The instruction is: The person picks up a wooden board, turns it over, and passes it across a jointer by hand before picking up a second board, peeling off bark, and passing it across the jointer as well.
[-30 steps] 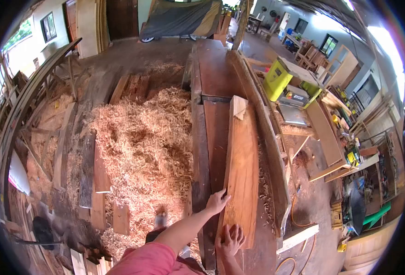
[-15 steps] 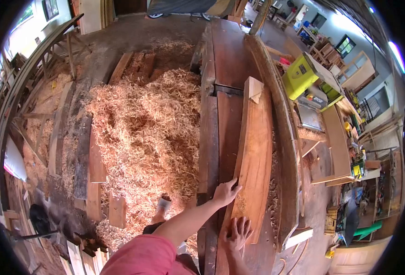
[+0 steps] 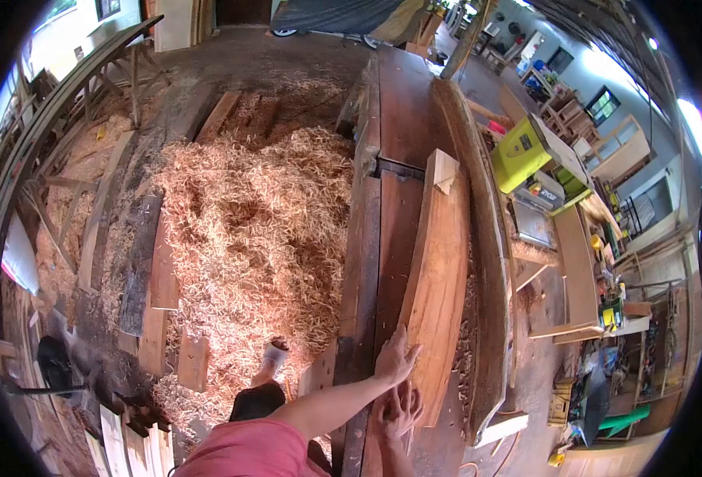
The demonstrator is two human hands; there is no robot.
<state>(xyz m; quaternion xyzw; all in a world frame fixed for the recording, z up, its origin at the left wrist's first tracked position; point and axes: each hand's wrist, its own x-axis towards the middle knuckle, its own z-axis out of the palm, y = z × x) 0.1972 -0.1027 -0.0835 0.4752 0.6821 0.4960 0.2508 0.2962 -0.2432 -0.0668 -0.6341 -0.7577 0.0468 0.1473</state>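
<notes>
A long, slightly curved wooden plank [image 3: 438,278] lies lengthwise on the dark workbench. My left hand [image 3: 397,359] rests on the plank's left edge near its close end, fingers stretched forward and thumb out over the face. Just below it, my right hand [image 3: 401,409] lies at the plank's near end with its fingers spread and slightly bent. Neither hand is wrapped round anything that I can see. A pale wooden block [image 3: 444,168] sits at the plank's far end.
A deep heap of wood shavings [image 3: 255,238] covers the floor left of the bench [image 3: 402,215]. A thick timber rail [image 3: 490,278] runs along the bench's right side. Beyond it stands a yellow-green planer [image 3: 524,155]. Loose boards [image 3: 164,278] lie further left.
My left hand has drawn back a little along the plank's edge. My right hand has shifted left and now sits close under it. The view has tilted slightly.
</notes>
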